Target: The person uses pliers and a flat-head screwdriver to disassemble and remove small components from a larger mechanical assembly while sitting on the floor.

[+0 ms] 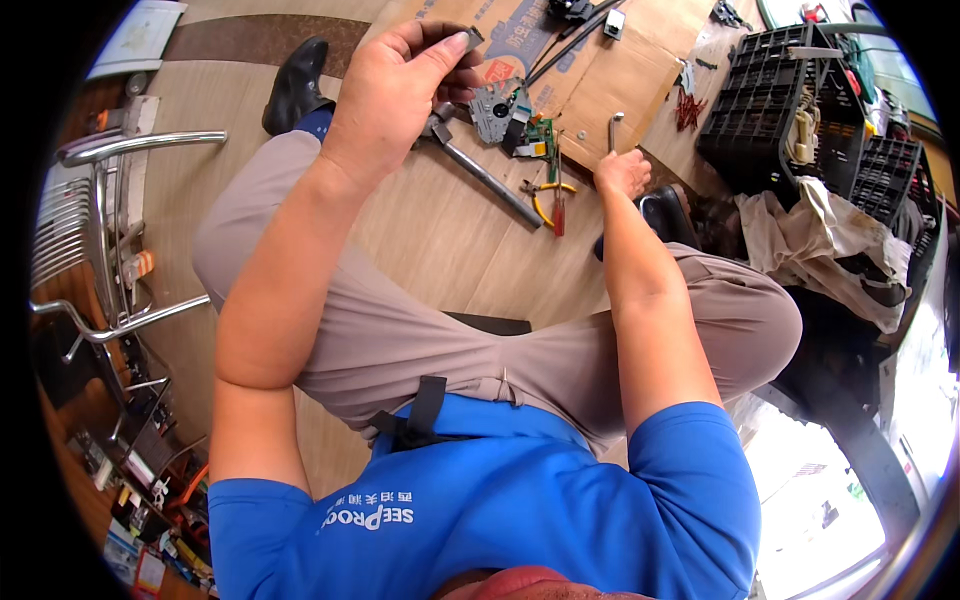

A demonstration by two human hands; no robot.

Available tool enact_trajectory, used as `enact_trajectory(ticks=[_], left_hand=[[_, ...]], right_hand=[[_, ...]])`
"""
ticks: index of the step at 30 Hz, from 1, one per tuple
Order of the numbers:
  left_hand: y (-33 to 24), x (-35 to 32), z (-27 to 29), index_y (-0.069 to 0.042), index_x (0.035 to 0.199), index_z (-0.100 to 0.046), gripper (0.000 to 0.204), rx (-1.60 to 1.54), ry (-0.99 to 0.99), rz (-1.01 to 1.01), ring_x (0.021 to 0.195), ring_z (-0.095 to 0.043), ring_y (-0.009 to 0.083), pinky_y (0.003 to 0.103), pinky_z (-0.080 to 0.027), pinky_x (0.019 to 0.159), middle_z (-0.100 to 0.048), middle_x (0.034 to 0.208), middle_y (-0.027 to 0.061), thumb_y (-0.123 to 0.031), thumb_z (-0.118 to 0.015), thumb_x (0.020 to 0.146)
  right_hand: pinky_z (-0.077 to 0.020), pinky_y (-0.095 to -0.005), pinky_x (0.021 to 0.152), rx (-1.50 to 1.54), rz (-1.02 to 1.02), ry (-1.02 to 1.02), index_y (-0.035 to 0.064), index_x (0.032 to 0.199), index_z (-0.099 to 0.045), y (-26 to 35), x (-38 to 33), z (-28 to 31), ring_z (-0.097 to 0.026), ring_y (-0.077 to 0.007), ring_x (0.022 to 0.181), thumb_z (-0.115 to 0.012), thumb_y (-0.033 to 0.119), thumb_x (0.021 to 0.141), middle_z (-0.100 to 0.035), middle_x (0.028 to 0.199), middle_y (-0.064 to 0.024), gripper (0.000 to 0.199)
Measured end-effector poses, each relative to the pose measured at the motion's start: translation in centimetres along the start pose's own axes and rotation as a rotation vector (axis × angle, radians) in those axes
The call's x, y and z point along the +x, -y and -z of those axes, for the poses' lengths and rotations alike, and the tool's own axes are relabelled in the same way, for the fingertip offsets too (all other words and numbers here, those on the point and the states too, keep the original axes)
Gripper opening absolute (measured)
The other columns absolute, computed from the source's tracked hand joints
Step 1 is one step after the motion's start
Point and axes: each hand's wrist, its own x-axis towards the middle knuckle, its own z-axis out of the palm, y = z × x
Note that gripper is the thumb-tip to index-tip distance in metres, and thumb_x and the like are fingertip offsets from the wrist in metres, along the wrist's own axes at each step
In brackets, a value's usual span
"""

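Note:
My left hand is raised, its thumb and fingers closed on a small dark grey block. My right hand is low beside the cardboard's near edge, wrapped round a metal rod with a short bent end. Below my left hand lies a grey metal disc-drive mechanism, next to a green circuit board. A hammer with a grey shaft rests on the floor between my feet. Yellow-handled pliers and a red-handled screwdriver lie between the hammer and my right hand.
Flattened cardboard covers the floor ahead, with black parts and cables on it. A pile of reddish screws lies to its right. Black plastic crates and a beige cloth stand right; a metal-framed chair stands left.

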Motion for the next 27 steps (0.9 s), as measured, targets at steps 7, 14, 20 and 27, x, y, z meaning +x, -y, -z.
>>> enact_trajectory(ticks=[7, 14, 20, 27], left_hand=[[1.6, 1.2, 0.1, 0.000, 0.107, -0.060, 0.019, 0.027, 0.021, -0.005, 0.079, -0.063, 0.0140, 0.030, -0.055, 0.075, -0.065, 0.091, 0.0074, -0.015, -0.054, 0.096], [3.7, 1.8, 0.5, -0.001, 0.113, -0.059, 0.023, 0.100, 0.024, 0.050, 0.079, -0.063, 0.0131, 0.028, -0.054, 0.076, -0.065, 0.092, 0.0061, -0.015, -0.053, 0.096], [7.7, 3.0, 3.1, 0.000, 0.117, -0.058, 0.028, 0.092, 0.075, 0.241, 0.083, -0.061, 0.0127, 0.028, -0.052, 0.080, -0.063, 0.095, 0.0043, -0.016, -0.057, 0.094], [11.0, 4.4, 4.4, 0.001, 0.119, -0.056, 0.033, 0.301, 0.087, 0.332, 0.086, -0.062, 0.0124, 0.028, -0.054, 0.078, -0.061, 0.099, 0.0045, -0.012, -0.064, 0.089]], right_hand=[[-0.0483, -0.0442, 0.089, -0.022, 0.353, 0.565, 0.0017, 0.107, -0.060, -1.7, -4.1, -2.1, -0.059, -0.0380, 0.105, -0.054, 0.028, 0.089, -0.062, 0.108, -0.0239, 0.032], [-0.0500, -0.0403, 0.089, -0.156, 0.379, 0.660, 0.0016, 0.107, -0.062, -4.0, -5.9, -4.1, -0.062, -0.0330, 0.104, -0.063, 0.035, 0.084, -0.063, 0.111, -0.0201, 0.041], [-0.0498, -0.0398, 0.091, -0.102, 0.264, 0.776, 0.0006, 0.108, -0.064, -4.1, -5.4, -4.8, -0.061, -0.0317, 0.108, -0.056, 0.018, 0.084, -0.064, 0.114, -0.0206, 0.030], [-0.0499, -0.0406, 0.091, -0.049, 0.183, 0.798, 0.0016, 0.114, -0.063, -5.3, -4.1, -5.5, -0.060, -0.0348, 0.110, -0.057, 0.017, 0.083, -0.063, 0.115, -0.0215, 0.035]])
